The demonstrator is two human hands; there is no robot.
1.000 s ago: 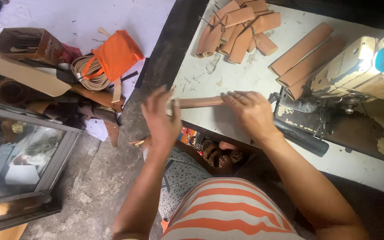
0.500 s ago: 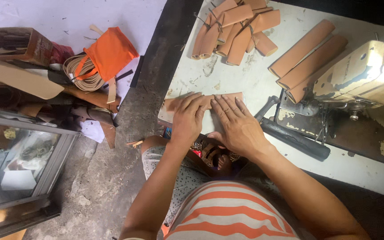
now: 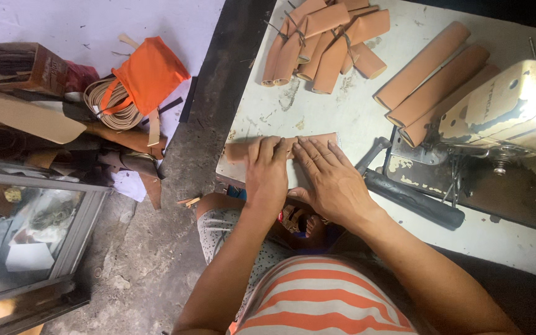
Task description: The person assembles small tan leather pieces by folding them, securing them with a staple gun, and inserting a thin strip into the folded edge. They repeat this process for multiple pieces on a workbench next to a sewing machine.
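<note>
A tan leather piece [image 3: 238, 150] lies rolled along the near edge of the white worktable [image 3: 342, 111]. My left hand [image 3: 267, 177] presses flat on its middle, fingers spread. Beside it, my right hand [image 3: 330, 180] also lies flat over the right part of the roll, fingers pointing away from me. Both palms cover most of the leather; only its left end and top edge show.
A heap of short leather rolls [image 3: 324, 43] lies at the table's far side, with three long rolls [image 3: 432, 74] beside a worn sewing machine [image 3: 510, 118]. On the floor at left sit an orange bag [image 3: 147, 74], coiled strap [image 3: 103, 105], a cardboard box [image 3: 13, 65] and a glass cabinet [image 3: 26, 236].
Both hands moved from holding the leather strip's ends to lying flat side by side on it, pressing it down at the table's near edge.
</note>
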